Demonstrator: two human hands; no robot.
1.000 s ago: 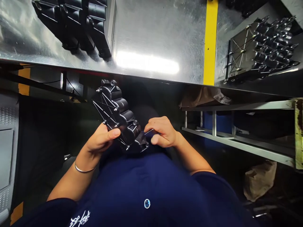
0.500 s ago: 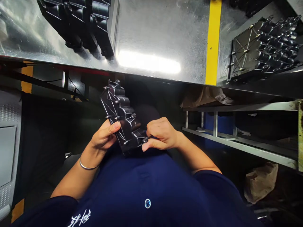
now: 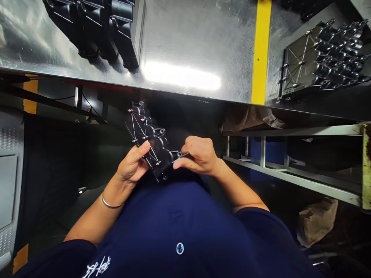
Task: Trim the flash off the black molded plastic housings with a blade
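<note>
A black ribbed plastic housing (image 3: 158, 148), with a scalloped side and small lugs, is tilted in front of my body, below the bench edge. My left hand (image 3: 133, 162) grips its lower left side, thumb on the ribbed face and fingers behind. At its lower right corner lug, my right hand (image 3: 199, 156) is closed with the thumb stretched along the housing's edge. A thin dark sliver (image 3: 184, 155) shows between those fingers and the lug. Whether it is a slim tool or part of the housing, I cannot tell.
A metal bench (image 3: 197, 42) with a yellow stripe (image 3: 261, 54) runs across the top. Large black housings (image 3: 95, 27) sit at its left, stacked similar housings (image 3: 339, 56) at its right. A pale metal frame (image 3: 290, 175) and brown paper (image 3: 317, 222) are on the right.
The housing has turned, its ribbed face now more towards me, and its lower end has risen a little. Both hands have shifted slightly up with it.
</note>
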